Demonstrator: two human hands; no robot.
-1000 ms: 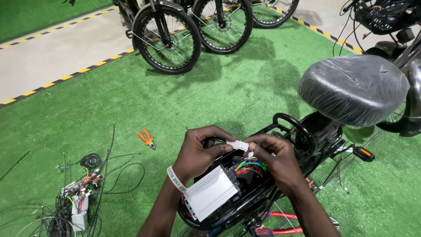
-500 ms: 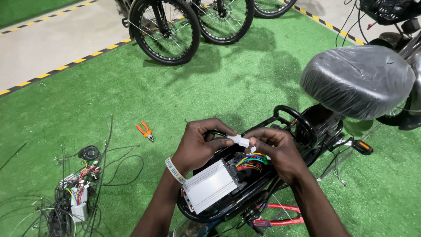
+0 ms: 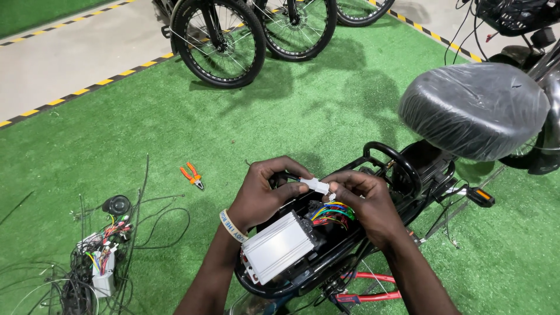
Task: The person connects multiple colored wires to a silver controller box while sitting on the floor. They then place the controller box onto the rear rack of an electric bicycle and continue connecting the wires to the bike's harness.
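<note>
Both of my hands work over the open rear compartment (image 3: 350, 245) of an electric bike. My left hand (image 3: 265, 195) pinches one end of a white plastic connector (image 3: 315, 185). My right hand (image 3: 364, 204) grips its other end, fingertips touching the connector. A bundle of coloured wires (image 3: 333, 212) runs from beneath my right hand into the compartment. A silver ribbed controller box (image 3: 279, 246) lies tilted in the compartment, just below my left wrist, which wears a pale wristband (image 3: 232, 226).
The plastic-wrapped black saddle (image 3: 475, 108) rises at the right. Orange-handled pliers (image 3: 192, 175) lie on the green turf (image 3: 146, 128) to the left. A heap of cables with a second controller (image 3: 99, 265) sits bottom left. Bicycle wheels (image 3: 219, 38) stand at the top.
The view has shifted slightly. My hands stay on the white connector with little visible movement.
</note>
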